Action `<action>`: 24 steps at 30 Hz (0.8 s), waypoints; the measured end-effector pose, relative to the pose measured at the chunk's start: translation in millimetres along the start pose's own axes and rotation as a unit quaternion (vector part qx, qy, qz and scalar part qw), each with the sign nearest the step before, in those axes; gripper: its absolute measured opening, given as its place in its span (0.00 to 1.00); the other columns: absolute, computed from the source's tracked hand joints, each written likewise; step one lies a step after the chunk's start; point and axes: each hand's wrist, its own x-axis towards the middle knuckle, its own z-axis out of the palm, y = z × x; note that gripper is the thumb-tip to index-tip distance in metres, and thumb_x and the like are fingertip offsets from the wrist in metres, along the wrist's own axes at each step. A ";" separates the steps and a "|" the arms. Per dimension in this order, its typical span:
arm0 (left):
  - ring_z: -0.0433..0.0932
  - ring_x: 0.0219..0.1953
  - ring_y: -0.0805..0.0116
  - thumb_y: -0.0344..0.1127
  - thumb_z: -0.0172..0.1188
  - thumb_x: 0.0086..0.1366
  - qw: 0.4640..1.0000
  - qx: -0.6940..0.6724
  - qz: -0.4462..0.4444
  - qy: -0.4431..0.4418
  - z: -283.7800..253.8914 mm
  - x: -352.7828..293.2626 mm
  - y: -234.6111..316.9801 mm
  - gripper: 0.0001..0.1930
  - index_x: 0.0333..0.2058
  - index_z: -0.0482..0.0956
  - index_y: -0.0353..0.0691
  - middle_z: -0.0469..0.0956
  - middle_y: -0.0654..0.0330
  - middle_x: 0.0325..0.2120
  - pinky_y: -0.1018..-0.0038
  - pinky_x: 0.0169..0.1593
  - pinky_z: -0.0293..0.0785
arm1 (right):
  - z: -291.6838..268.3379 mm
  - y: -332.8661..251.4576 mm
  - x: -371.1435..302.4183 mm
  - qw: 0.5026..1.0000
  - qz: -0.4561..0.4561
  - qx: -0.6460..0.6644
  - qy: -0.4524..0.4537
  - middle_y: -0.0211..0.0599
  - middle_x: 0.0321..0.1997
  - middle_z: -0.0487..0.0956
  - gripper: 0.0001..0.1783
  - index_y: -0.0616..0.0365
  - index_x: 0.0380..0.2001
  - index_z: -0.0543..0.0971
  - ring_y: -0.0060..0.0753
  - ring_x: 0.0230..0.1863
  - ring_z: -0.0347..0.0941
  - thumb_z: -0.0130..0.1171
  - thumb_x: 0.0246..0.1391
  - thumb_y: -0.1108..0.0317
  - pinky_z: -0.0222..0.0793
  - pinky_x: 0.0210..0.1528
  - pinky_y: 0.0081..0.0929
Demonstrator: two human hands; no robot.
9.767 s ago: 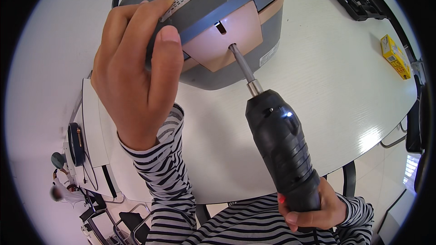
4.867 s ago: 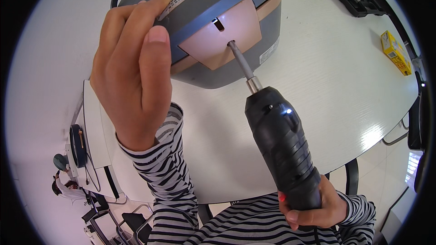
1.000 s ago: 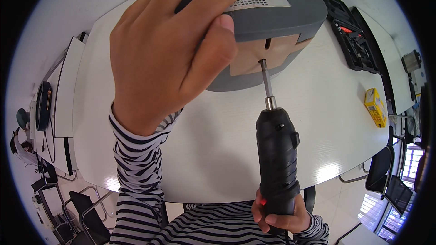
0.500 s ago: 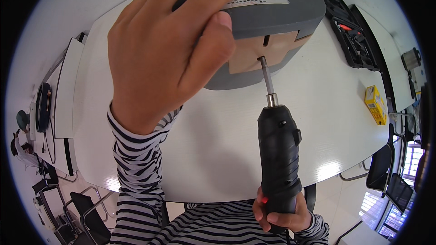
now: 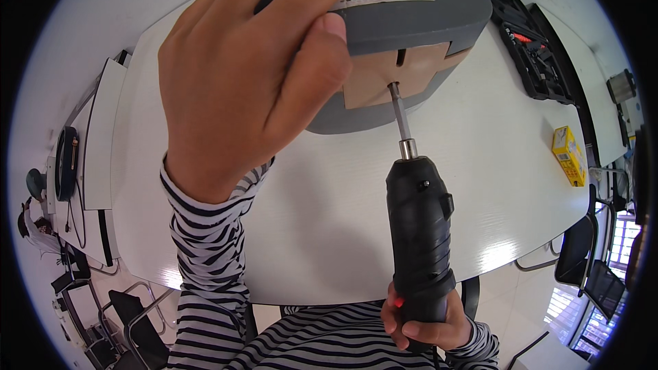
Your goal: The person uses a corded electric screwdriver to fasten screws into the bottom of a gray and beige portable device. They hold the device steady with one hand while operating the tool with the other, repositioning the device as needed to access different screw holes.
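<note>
A dark grey plastic housing with rounded corners stands on the white table at the top of the head view. Set into its near side is a beige panel with a slot and a small hole. My left hand grips the housing's upper left, fingers curled over its top beside a white label; the fingertips partly show. In my right hand, low in front of my body, is a black electric screwdriver, held by its rear end. Its long metal bit points away from me, the tip in the panel's hole.
An open black tool case with red and dark parts lies at the table's far right. Nearer stands a yellow box. Black chairs stand beyond the table on both sides. Another person is at the far left.
The housing and my left hand have shifted very slightly up and left in view. The screwdriver has moved a little with them, its bit still in the hole.
</note>
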 end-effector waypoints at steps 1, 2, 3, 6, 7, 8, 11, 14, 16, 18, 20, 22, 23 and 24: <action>0.74 0.31 0.66 0.34 0.39 0.56 1.000 -0.003 -0.004 -0.002 -0.1 0.3 0.4 0.16 0.38 0.75 0.41 0.72 0.56 0.32 0.77 0.30 0.69 | 0.1 -0.3 -0.1 1.000 0.002 0.002 -0.001 0.36 0.27 0.71 0.17 0.63 0.39 0.64 0.20 0.23 0.66 0.53 0.43 0.79 0.66 0.25 0.17; 0.74 0.31 0.66 0.34 0.39 0.56 1.000 -0.006 -0.007 -0.005 -0.4 0.7 1.1 0.16 0.38 0.75 0.41 0.72 0.56 0.32 0.77 0.30 0.69 | 0.3 -0.4 -0.2 1.000 0.002 0.002 0.001 0.36 0.26 0.71 0.17 0.63 0.38 0.64 0.20 0.23 0.66 0.53 0.43 0.79 0.66 0.25 0.17; 0.74 0.31 0.66 0.34 0.39 0.56 1.000 -0.009 -0.011 -0.007 -0.6 1.0 1.5 0.16 0.38 0.75 0.41 0.72 0.57 0.32 0.77 0.30 0.68 | 0.6 -0.5 -0.3 1.000 0.002 0.001 0.003 0.36 0.26 0.71 0.17 0.63 0.38 0.64 0.20 0.23 0.66 0.53 0.43 0.78 0.66 0.24 0.17; 0.74 0.31 0.66 0.33 0.40 0.56 1.000 -0.003 0.002 -0.001 0.0 1.4 1.4 0.16 0.37 0.75 0.40 0.72 0.57 0.31 0.77 0.31 0.68 | 1.3 0.1 -0.3 1.000 -0.006 0.003 0.009 0.35 0.25 0.71 0.16 0.63 0.38 0.65 0.21 0.22 0.66 0.53 0.43 0.78 0.65 0.24 0.17; 0.74 0.31 0.66 0.33 0.40 0.55 1.000 -0.004 -0.005 -0.002 0.0 1.5 1.8 0.16 0.37 0.75 0.40 0.72 0.57 0.31 0.77 0.31 0.68 | 1.6 0.3 -0.2 1.000 -0.010 0.004 0.011 0.35 0.24 0.71 0.16 0.63 0.37 0.65 0.21 0.21 0.66 0.54 0.43 0.78 0.65 0.24 0.17; 0.74 0.31 0.66 0.33 0.41 0.55 1.000 -0.005 -0.012 -0.003 -0.4 1.3 2.7 0.15 0.38 0.75 0.40 0.72 0.56 0.31 0.77 0.31 0.68 | 1.3 0.6 -0.1 1.000 -0.007 -0.001 0.011 0.35 0.24 0.71 0.16 0.64 0.37 0.65 0.21 0.21 0.66 0.54 0.42 0.77 0.65 0.24 0.18; 0.74 0.31 0.65 0.34 0.42 0.54 0.998 -0.018 -0.053 -0.017 -2.2 3.8 11.7 0.15 0.37 0.75 0.40 0.72 0.56 0.31 0.77 0.31 0.68 | -0.8 0.6 -0.7 1.000 -0.002 -0.011 0.016 0.34 0.23 0.71 0.15 0.64 0.36 0.66 0.21 0.20 0.67 0.55 0.42 0.76 0.64 0.24 0.18; 0.74 0.31 0.64 0.35 0.43 0.53 1.000 -0.016 -0.016 0.013 2.2 3.4 4.5 0.15 0.36 0.76 0.40 0.72 0.55 0.30 0.76 0.31 0.68 | -0.6 -0.1 -1.7 1.000 0.000 -0.014 0.017 0.34 0.23 0.71 0.15 0.64 0.35 0.66 0.21 0.20 0.67 0.55 0.42 0.76 0.64 0.24 0.18; 0.74 0.32 0.63 0.35 0.43 0.53 1.000 -0.010 0.004 0.028 3.9 3.6 1.5 0.15 0.36 0.76 0.40 0.72 0.55 0.30 0.76 0.32 0.69 | -1.0 -0.8 -1.6 1.000 0.002 -0.013 0.009 0.34 0.23 0.71 0.15 0.65 0.35 0.66 0.21 0.20 0.67 0.55 0.42 0.75 0.64 0.25 0.18; 0.74 0.32 0.63 0.36 0.43 0.53 1.000 -0.004 -0.010 0.022 2.6 3.5 4.0 0.15 0.35 0.76 0.40 0.72 0.55 0.29 0.76 0.32 0.69 | -0.2 -1.9 -2.1 1.000 0.003 -0.013 0.011 0.34 0.23 0.71 0.15 0.65 0.35 0.66 0.21 0.20 0.67 0.55 0.42 0.75 0.64 0.25 0.18; 0.74 0.32 0.62 0.36 0.42 0.53 1.000 -0.001 -0.008 0.023 2.8 3.8 3.6 0.15 0.35 0.76 0.40 0.72 0.55 0.30 0.76 0.32 0.69 | 0.0 -2.5 -2.5 1.000 0.007 -0.012 0.013 0.34 0.23 0.71 0.15 0.65 0.36 0.66 0.22 0.20 0.67 0.55 0.42 0.75 0.64 0.26 0.18; 0.74 0.32 0.62 0.36 0.42 0.54 1.000 0.000 -0.006 0.024 3.1 3.5 3.5 0.16 0.36 0.76 0.40 0.72 0.55 0.30 0.76 0.32 0.69 | -0.3 -2.7 -2.6 1.000 0.015 -0.010 0.016 0.34 0.23 0.71 0.15 0.65 0.36 0.66 0.22 0.20 0.68 0.55 0.42 0.75 0.64 0.26 0.18; 0.74 0.32 0.62 0.36 0.42 0.54 1.000 0.000 -0.005 0.024 3.1 3.5 3.4 0.16 0.36 0.76 0.40 0.72 0.55 0.30 0.76 0.32 0.69 | -0.5 -2.4 -2.6 1.000 0.015 -0.008 0.016 0.34 0.23 0.71 0.15 0.65 0.36 0.66 0.21 0.20 0.68 0.55 0.42 0.75 0.64 0.26 0.18; 0.74 0.32 0.62 0.36 0.42 0.54 1.000 0.000 -0.004 0.023 3.3 3.8 3.2 0.16 0.36 0.76 0.40 0.72 0.55 0.30 0.76 0.32 0.69 | -1.1 -2.0 -2.3 1.000 0.015 -0.006 0.015 0.34 0.24 0.71 0.15 0.65 0.36 0.66 0.21 0.20 0.68 0.55 0.42 0.75 0.64 0.26 0.18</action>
